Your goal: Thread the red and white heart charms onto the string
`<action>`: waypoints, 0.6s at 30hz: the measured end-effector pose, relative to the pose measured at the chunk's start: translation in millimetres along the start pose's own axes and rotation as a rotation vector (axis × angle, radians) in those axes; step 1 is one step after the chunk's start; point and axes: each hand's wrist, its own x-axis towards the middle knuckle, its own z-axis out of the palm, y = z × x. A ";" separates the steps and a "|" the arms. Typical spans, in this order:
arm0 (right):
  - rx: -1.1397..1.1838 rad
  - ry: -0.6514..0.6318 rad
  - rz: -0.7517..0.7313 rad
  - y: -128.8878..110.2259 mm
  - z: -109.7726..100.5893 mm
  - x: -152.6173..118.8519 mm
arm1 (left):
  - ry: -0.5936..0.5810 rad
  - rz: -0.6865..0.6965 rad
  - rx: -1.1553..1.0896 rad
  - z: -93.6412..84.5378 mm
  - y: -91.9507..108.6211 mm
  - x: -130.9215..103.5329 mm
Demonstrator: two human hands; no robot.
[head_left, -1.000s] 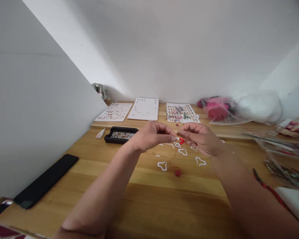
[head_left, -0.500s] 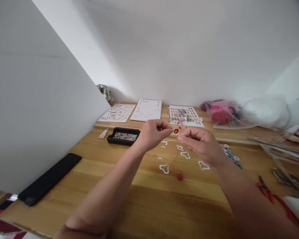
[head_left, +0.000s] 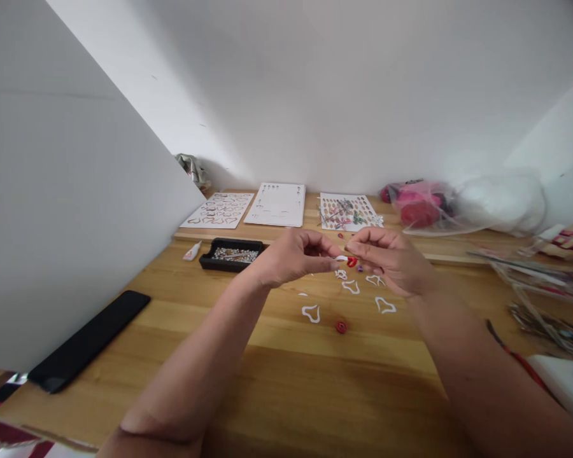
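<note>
My left hand [head_left: 298, 257] pinches a small white piece [head_left: 342, 257] with red thread [head_left: 352, 261] wound at its right end. Close beside it, my right hand [head_left: 389, 257] has thumb and fingers pressed together at the red end; what they hold is too small to make out. White cut-out loops [head_left: 311, 313] lie on the wooden table [head_left: 286, 381] below the hands, with another white loop [head_left: 385, 305] under the right hand. A red spool [head_left: 341, 327] rests between them, nearer the front.
A black tray of beads [head_left: 232, 254] and a small white tube [head_left: 191, 251] stand left. Patterned sheets [head_left: 219, 210] lie at the back. Bagged pink and red yarn [head_left: 420, 207] is back right, red-handled pliers [head_left: 516, 356] front right. A long black object [head_left: 93, 340] lies left.
My hands have come closer together, the left moving slightly right, and my right fingers now meet the red end of the white piece. The whole view has shifted slightly.
</note>
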 end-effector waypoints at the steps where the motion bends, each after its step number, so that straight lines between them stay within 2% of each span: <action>1: 0.043 -0.015 0.028 0.5 -0.5 0.4 | -0.005 -0.001 -0.020 0.0 0.0 0.0; 10: 0.301 -0.147 0.194 4.9 -3.4 3.0 | -0.006 -0.001 -0.106 3.2 2.8 -1.1; 15: 0.417 -0.176 0.252 12.3 2.9 5.2 | 0.071 0.029 -0.137 4.3 1.6 -0.5; 18: 0.440 -0.184 0.280 14.9 10.4 5.2 | 0.171 0.034 -0.142 4.6 -0.3 2.1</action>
